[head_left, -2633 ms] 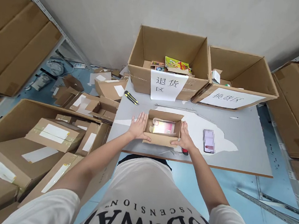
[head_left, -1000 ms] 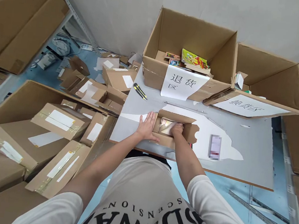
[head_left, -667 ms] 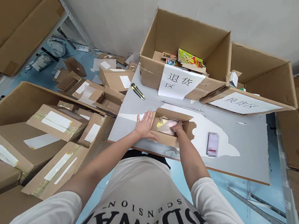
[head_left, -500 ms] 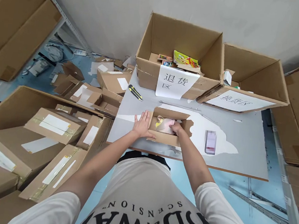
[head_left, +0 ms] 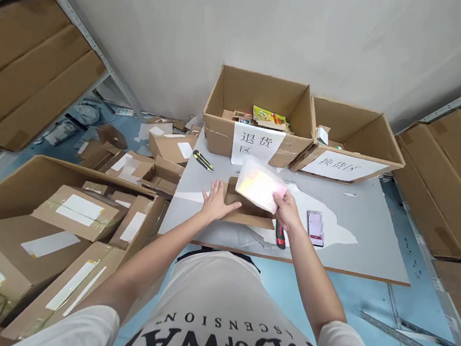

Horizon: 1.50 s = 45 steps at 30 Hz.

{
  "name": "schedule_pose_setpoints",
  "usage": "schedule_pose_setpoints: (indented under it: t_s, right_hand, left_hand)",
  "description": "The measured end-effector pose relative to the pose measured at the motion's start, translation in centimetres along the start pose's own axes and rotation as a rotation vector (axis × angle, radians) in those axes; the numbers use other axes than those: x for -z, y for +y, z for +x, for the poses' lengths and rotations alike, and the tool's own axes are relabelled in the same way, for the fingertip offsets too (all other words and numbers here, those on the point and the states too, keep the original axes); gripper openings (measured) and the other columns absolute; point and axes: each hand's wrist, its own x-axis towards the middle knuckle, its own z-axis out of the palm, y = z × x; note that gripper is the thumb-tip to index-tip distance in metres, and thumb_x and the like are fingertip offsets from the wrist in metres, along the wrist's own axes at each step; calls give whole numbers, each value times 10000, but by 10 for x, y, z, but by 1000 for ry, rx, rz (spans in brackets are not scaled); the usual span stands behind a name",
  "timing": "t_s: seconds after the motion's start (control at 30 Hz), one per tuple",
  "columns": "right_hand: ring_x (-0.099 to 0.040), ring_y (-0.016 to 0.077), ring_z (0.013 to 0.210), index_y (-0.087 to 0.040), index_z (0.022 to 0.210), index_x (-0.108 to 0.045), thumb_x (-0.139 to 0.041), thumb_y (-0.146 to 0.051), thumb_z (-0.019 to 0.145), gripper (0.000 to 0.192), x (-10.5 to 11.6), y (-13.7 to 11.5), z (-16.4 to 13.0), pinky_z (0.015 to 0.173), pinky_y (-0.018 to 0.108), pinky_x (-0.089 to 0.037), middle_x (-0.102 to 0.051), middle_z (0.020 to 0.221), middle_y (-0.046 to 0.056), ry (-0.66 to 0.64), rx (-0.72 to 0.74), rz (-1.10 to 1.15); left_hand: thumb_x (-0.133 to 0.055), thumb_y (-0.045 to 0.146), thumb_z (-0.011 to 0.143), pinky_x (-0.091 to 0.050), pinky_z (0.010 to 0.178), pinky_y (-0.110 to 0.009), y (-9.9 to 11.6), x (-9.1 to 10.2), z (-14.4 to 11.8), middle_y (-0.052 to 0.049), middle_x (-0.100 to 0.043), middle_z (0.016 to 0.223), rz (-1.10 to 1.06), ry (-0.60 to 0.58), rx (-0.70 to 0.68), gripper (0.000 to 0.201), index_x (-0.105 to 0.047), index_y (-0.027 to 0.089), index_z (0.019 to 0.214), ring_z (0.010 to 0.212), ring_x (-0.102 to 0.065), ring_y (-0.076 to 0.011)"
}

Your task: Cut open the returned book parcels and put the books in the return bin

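Observation:
My right hand (head_left: pixel 287 210) grips the corner of a flat package in a translucent plastic sleeve (head_left: pixel 260 185), with yellow and pink showing through; blur and glare hide its print. It is lifted above a small opened cardboard box (head_left: pixel 248 218) on the table, covering part of the box's inside. At the box's left end, my left hand (head_left: pixel 216 202) has its fingers spread and touches the edge. Below my right hand lies a red and black knife (head_left: pixel 280 235). A phone (head_left: pixel 315 227) lies to the right on a white sheet.
A yellow and black box cutter (head_left: pixel 203 160) lies at the grey table's (head_left: pixel 383 251) left. Behind stand two large labelled cartons: one (head_left: pixel 218 138) holds booklets, another (head_left: pixel 310 168) small items. A big carton (head_left: pixel 43 165) of taped parcels is at left. Shelves flank both sides.
My right hand has lifted the package up out of the small box. The red and black knife now shows beside it. My left hand stays at the box's left end. The view has tilted up.

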Motion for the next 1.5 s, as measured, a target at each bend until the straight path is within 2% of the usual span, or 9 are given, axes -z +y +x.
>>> schedule_pose_setpoints:
  t_s: [0.13, 0.27, 0.37, 0.47, 0.63, 0.77, 0.93, 1.1, 1.5]
  right_hand:
    - [-550, 179, 1165, -241, 1229, -444, -519, -410, 838, 432, -33, 4, -34, 993, 393, -448, -573, 1278, 75, 189, 125, 219]
    - [-582, 183, 1120, -275, 1240, -431, -498, -447, 843, 438, -64, 23, -65, 942, 412, -487, -562, 1288, 70, 137, 70, 276]
    - [-650, 202, 968, -258, 1132, -520, -565, -483, 794, 408, -54, 30, -79, 798, 392, -549, -643, 1145, 75, 20, -107, 184]
    - [-662, 185, 707, -206, 929, -609, -645, -494, 724, 355, -19, 19, -87, 624, 333, -554, -698, 853, 64, -80, -236, -100]
    - [-601, 152, 606, -224, 998, -641, -542, -459, 813, 315, 18, -23, -80, 590, 311, -523, -688, 828, 53, 98, 79, -414]
    - [-637, 194, 826, -216, 1010, -659, -571, -427, 789, 318, -1, -31, -56, 754, 341, -515, -691, 996, 67, -2, 147, -381]
    - [-658, 188, 733, -214, 1020, -631, -635, -449, 760, 351, -17, -16, -43, 668, 311, -530, -711, 887, 36, -217, -130, 88]
    - [-618, 130, 565, -223, 980, -648, -659, -418, 740, 309, -10, -9, -45, 516, 246, -497, -689, 752, 1, -221, -301, 319]
    - [-563, 117, 572, -184, 930, -650, -727, -465, 680, 384, -29, -16, -54, 519, 226, -431, -668, 702, -4, -199, -173, 51]
  left_hand:
    - [-515, 683, 734, -174, 1121, -510, 36, 4, -21, -156, -226, 1518, -459, 119, -143, 920, -260, 151, 1440, 1403, -183, -327]
    - [-536, 633, 762, -457, 940, -416, 58, -9, -30, -156, -601, 1225, -1195, 54, -166, 682, -499, 142, 1234, 1130, -570, -278]
    - [-646, 562, 712, -519, 812, -377, 55, -13, -29, -107, -683, 1046, -1423, 90, -36, 569, -562, 145, 1090, 944, -649, -243]
    - [-685, 530, 688, -538, 710, -349, 42, -6, -27, -78, -707, 920, -1463, 84, 79, 521, -583, 147, 1025, 838, -667, -228]
    - [-708, 518, 676, -525, 617, -298, 37, 11, -28, -60, -712, 834, -1423, -30, 88, 487, -611, 144, 973, 763, -667, -209]
    - [-716, 491, 691, -508, 636, -273, 47, 13, -32, -79, -714, 880, -1455, -166, 2, 502, -617, 115, 1009, 746, -663, -189]
    - [-692, 488, 725, -503, 731, -298, 48, 15, -33, -97, -716, 911, -1532, -210, -37, 511, -619, 110, 1061, 822, -665, -207]
    - [-662, 509, 748, -496, 792, -324, 39, 22, -31, -110, -713, 962, -1586, -247, -3, 518, -620, 116, 1083, 869, -667, -219]
    - [-671, 523, 727, -505, 695, -286, 27, 36, -37, -97, -716, 869, -1503, -281, -5, 495, -637, 116, 1007, 740, -664, -190]
